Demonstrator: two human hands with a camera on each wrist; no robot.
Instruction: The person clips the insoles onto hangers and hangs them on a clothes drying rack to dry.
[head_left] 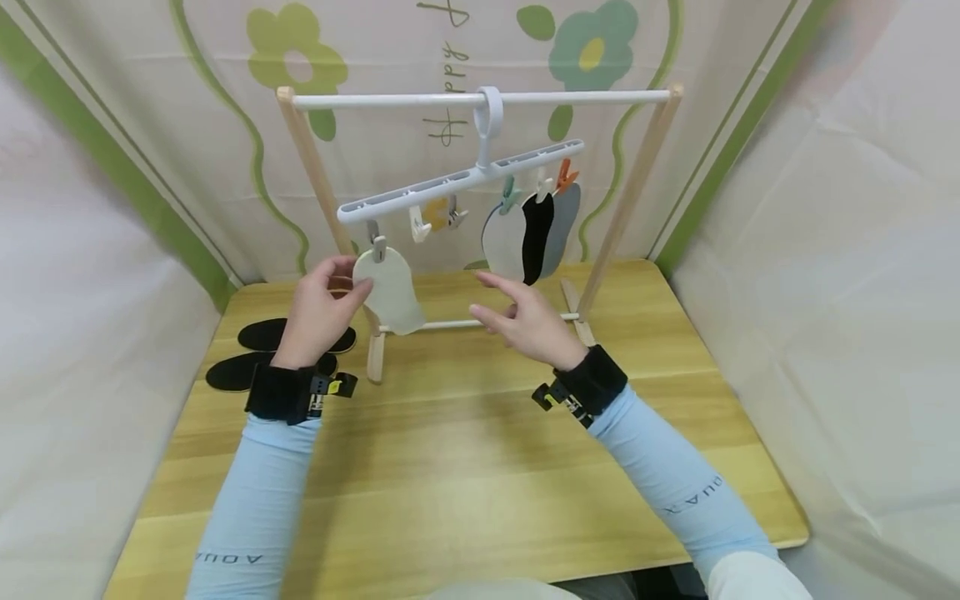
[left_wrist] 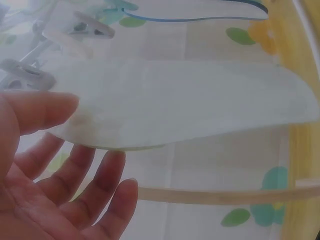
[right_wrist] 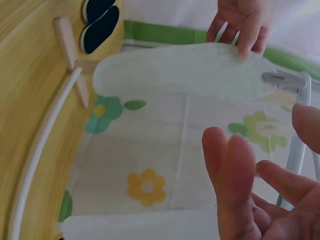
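Note:
A pale cream insole (head_left: 392, 293) hangs from a grey clip (head_left: 378, 248) at the lower left end of a tilted white hanger (head_left: 450, 182). My left hand (head_left: 321, 310) pinches its edge just under the clip, thumb on the front face and fingers behind. In the right wrist view the insole (right_wrist: 175, 72) stretches away from that clip. My right hand (head_left: 536, 323) is held in front of the hanger's middle, fingers spread and nothing between them. Behind its fingertips hang a white insole (head_left: 504, 242), a black insole (head_left: 537, 237) and a grey insole (head_left: 564, 229), each clipped at the top.
The hanger hooks over the white rail (head_left: 390, 101) of a rack with wooden legs (head_left: 633, 171). Two unused clips, one white (head_left: 419, 225) and one grey (head_left: 456, 215), dangle near its middle. Black insoles (head_left: 238, 371) lie at the table's left. Fabric walls enclose the table (head_left: 450, 483).

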